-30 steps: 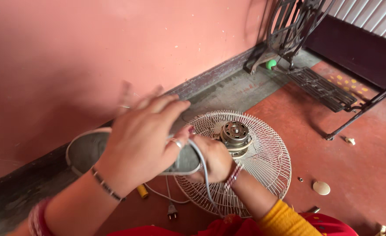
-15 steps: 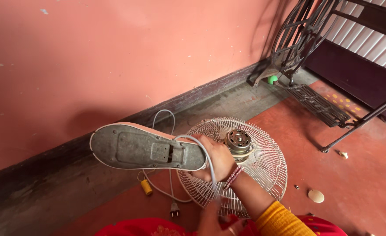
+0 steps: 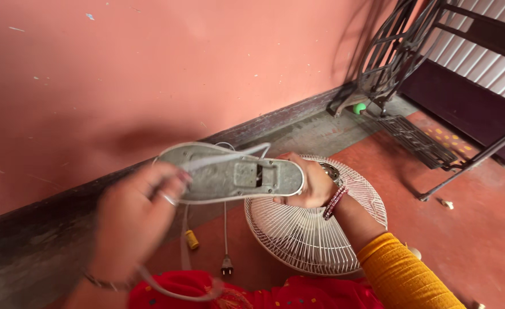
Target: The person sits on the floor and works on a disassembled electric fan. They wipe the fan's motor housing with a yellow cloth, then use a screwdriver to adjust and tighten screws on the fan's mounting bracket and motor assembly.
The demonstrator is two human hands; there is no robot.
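My right hand (image 3: 309, 184) grips the right end of an oval grey fan base (image 3: 235, 174), held up with its underside facing me. My left hand (image 3: 132, 217), blurred with motion, holds the left end of the base and a white cord (image 3: 181, 246) that loops down toward my lap. Below the base lies a white wire fan guard (image 3: 309, 234) on the floor, with the motor (image 3: 329, 170) partly hidden behind my right hand. A black plug (image 3: 227, 266) hangs on the cord near the guard.
A small yellow piece (image 3: 191, 239) lies on the red floor by the grey wall skirting. A black metal treadle stand (image 3: 401, 63) stands at the back right, with a green ball (image 3: 359, 107) at its foot. Small bits lie on the floor at right.
My left hand has come back onto the left end of the base and taken the white cord. The base has risen and shifted right, now covering most of the motor.
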